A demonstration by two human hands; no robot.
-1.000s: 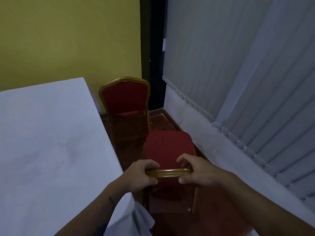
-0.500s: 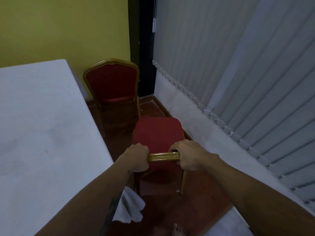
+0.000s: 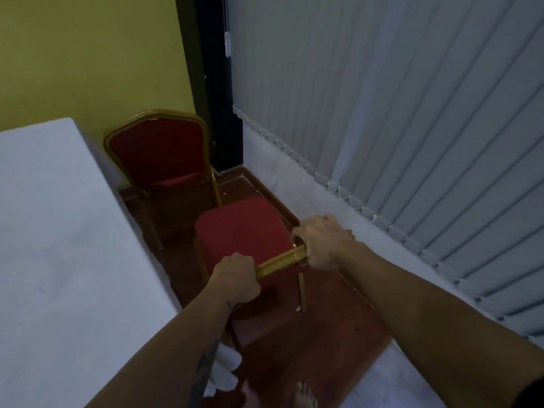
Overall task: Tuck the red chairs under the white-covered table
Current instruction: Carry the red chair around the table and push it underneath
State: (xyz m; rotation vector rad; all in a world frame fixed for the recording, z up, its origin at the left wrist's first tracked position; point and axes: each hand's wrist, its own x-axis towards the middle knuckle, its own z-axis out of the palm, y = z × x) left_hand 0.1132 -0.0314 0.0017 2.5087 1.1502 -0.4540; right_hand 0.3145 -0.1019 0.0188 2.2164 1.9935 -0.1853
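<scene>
A red chair with a gold frame (image 3: pixel 241 231) stands right in front of me, to the right of the white-covered table (image 3: pixel 59 245). My left hand (image 3: pixel 237 278) and my right hand (image 3: pixel 322 241) both grip the gold top rail of its backrest, and the rail slants up to the right. Its red seat points away from me, and one gold rear leg shows below the rail. A second red chair (image 3: pixel 160 151) stands farther back at the table's far corner, its backrest facing me.
A yellow wall lies behind the table and a dark door frame (image 3: pixel 217 113) fills the corner. Grey vertical blinds (image 3: pixel 397 128) run along the right, close to the chair. A bare foot (image 3: pixel 304 396) stands on the red-brown floor.
The near chair has turned, so its top rail now slants with the right end farther away. My hands have gone from loose fingers on the rail to full fists around it.
</scene>
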